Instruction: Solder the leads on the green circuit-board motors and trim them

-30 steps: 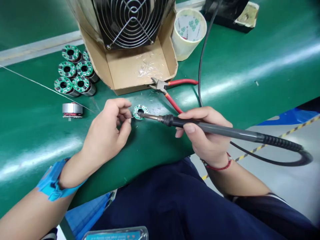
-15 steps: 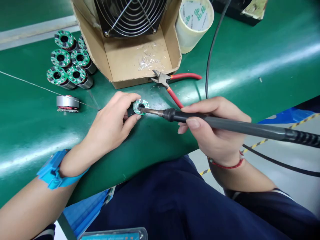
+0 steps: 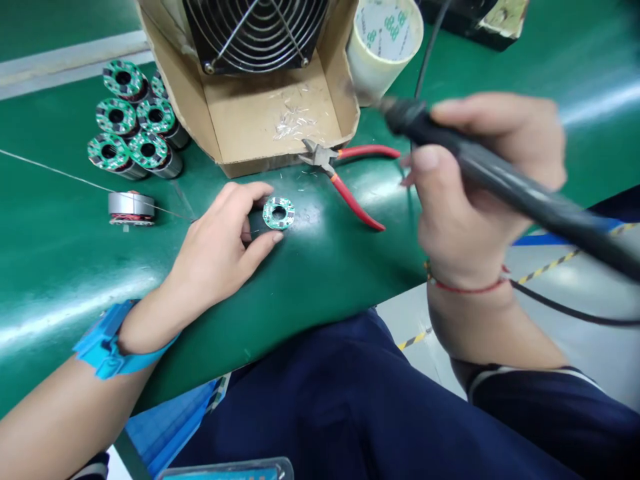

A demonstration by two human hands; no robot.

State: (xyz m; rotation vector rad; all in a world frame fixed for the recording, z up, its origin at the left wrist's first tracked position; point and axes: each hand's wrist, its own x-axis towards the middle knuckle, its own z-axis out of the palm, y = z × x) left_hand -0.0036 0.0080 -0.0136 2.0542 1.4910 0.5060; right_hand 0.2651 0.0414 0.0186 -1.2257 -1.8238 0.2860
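Soldering iron [image 3: 510,181] just lifted clear of the little round circuit board [image 3: 287,219]

So half a second back the iron's tip was right on the board; now it's up and over to the right, tip all blurry, overlapping the tape roll [image 3: 373,70] from this angle. Right hand [image 3: 470,227] has the handle pinched between thumb and fingers. Left hand [image 3: 215,237] hasn't really budged: thumb and forefinger pinch the board's black body, ringed green face showing on the green surface [image 3: 320,280]. Red-handled diagonal cutters [image 3: 326,160] sit splayed against the cardboard box [image 3: 260,165], which has a fan [image 3: 260,40] in it. Six green-topped stators [image 3: 159,152] are bunched off left, with a silver motor part [image 3: 131,205] below them.
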